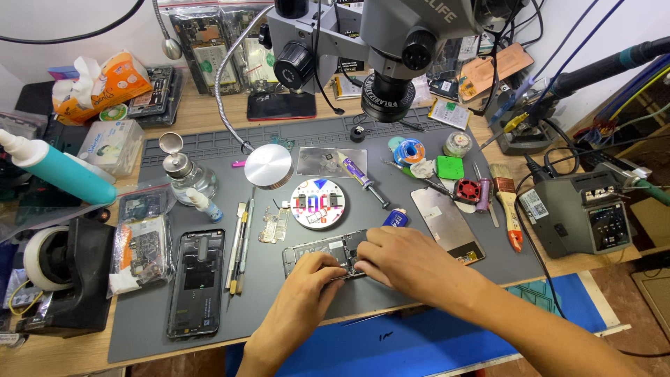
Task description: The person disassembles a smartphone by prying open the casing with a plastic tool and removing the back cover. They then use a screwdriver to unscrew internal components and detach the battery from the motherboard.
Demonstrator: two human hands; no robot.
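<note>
An opened phone body point(321, 250) lies on the grey work mat point(146, 328), its inner parts showing. My left hand point(310, 278) rests on its near edge, fingers curled and pinching at the frame. From the right, my right hand point(401, 260) covers the phone's right end, fingertips pressed on its inner parts. Whether either hand holds a small tool is hidden. A small circuit board point(273, 225) lies just left of the phone, and a round white disc point(317, 203) with small parts sits behind it.
A second open phone frame point(197, 279) lies at the left, with metal picks point(238, 246) beside it. A microscope point(380, 49) hangs above the mat. A soldering station point(583, 213), brush point(505, 195), syringe point(364, 179), dispenser bottle point(184, 171) and tape dispenser point(63, 276) surround the mat.
</note>
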